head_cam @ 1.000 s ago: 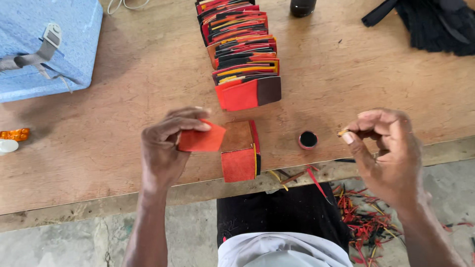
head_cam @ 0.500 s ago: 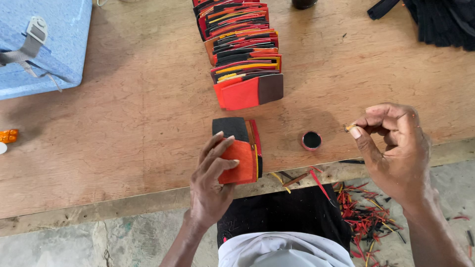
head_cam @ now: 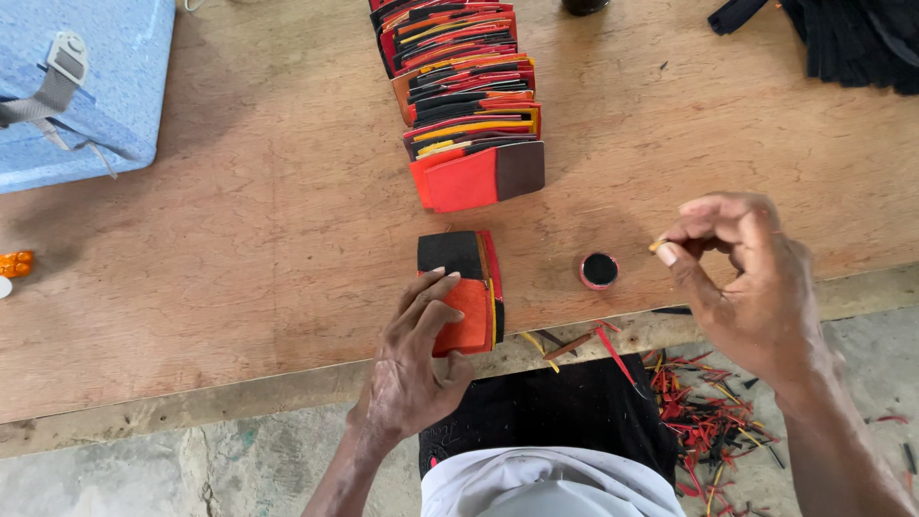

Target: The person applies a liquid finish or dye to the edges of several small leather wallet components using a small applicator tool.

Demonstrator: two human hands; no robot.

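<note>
While the left hand (head_cam: 414,369) lies flat and open across the orange part of a small red, orange and black leather piece (head_cam: 463,291) at the lower middle of the frame, pressing it against the wooden table (head_cam: 239,249), the right hand (head_cam: 742,282) hovers at the right with thumb and forefinger pinched on something tiny and pale at the fingertips; what it is cannot be told. Pressing down this way looks like a means of keeping the layered piece from sliding near the table's edge. One small round pot (head_cam: 599,270) with a dark inside stands between the two hands, close to the pinching fingers, probably set there for easy reach. Above the held piece, a row of similar pieces (head_cam: 459,86) runs toward the top of the frame, overlapped so tightly that an exact count is not possible; the nearest one shows a brown panel. At the upper left sits one blue box (head_cam: 77,86) with a grey strap. Many thin red, black and yellow trimmings (head_cam: 708,421) lie scattered on the floor at the lower right, below the table's edge.
</note>
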